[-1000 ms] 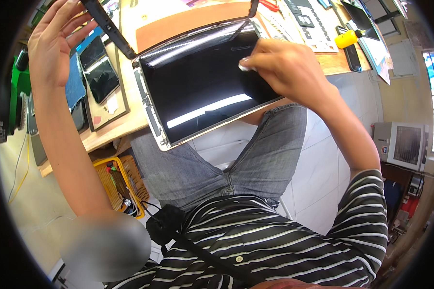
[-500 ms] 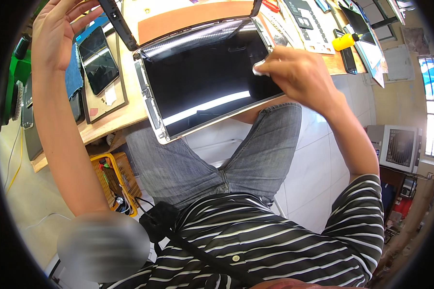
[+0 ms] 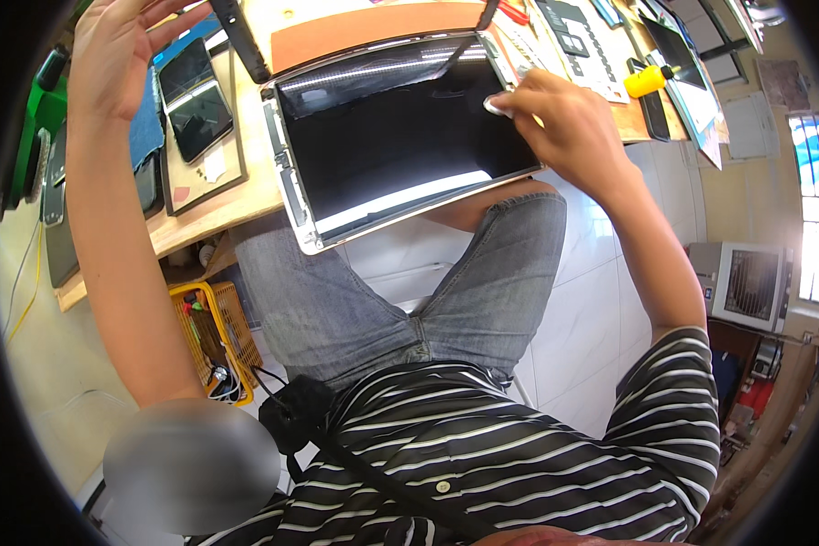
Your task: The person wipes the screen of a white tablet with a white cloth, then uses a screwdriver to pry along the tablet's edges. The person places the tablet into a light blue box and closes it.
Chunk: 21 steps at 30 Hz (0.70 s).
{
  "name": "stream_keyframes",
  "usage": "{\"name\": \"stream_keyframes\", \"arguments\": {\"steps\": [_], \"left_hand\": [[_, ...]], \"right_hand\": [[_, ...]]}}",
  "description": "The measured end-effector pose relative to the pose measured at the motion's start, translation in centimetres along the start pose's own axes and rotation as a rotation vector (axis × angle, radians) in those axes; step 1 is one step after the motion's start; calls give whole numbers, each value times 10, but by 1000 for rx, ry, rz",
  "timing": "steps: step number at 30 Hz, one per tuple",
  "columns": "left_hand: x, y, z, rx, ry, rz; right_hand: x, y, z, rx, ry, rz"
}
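A black laptop screen [image 3: 400, 136] in its silver-edged lid lies at the front edge of the table, overhanging my lap. Its hollow black bezel [image 3: 238, 41] is tilted up along the far side, with an orange surface visible through the opening. At the upper left, my left hand [image 3: 118, 64] reaches the bezel's left side; its fingertips meet it, partly cut off by the picture's top edge. My right hand [image 3: 564, 118] pinches a small white wad [image 3: 496, 105] against the screen's right part. The wad's material is too small to tell.
A dark phone [image 3: 194, 105] lies on a tray at the left. Beyond the screen at the right are a pale keyboard part [image 3: 591, 68] and a yellow bottle [image 3: 646, 82]. A yellow basket [image 3: 214, 337] of tools stands below the table's left side.
My right hand has moved slightly up and right with the white wad. The screen and bezel appear shifted a little up and right, and my left hand stays at the bezel.
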<state>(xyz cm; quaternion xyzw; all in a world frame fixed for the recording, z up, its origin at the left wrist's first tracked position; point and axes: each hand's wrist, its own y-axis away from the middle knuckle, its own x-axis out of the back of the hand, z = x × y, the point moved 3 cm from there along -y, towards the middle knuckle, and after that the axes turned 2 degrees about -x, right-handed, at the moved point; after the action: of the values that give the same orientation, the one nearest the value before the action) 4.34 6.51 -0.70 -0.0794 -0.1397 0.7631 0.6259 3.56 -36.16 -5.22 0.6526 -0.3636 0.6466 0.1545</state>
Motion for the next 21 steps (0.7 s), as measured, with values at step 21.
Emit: {"name": "stream_keyframes", "arguments": {"steps": [21], "left_hand": [[-65,39,43,-174,-82,158]], "right_hand": [[-1,5,-31,221,-210,-24]]}}
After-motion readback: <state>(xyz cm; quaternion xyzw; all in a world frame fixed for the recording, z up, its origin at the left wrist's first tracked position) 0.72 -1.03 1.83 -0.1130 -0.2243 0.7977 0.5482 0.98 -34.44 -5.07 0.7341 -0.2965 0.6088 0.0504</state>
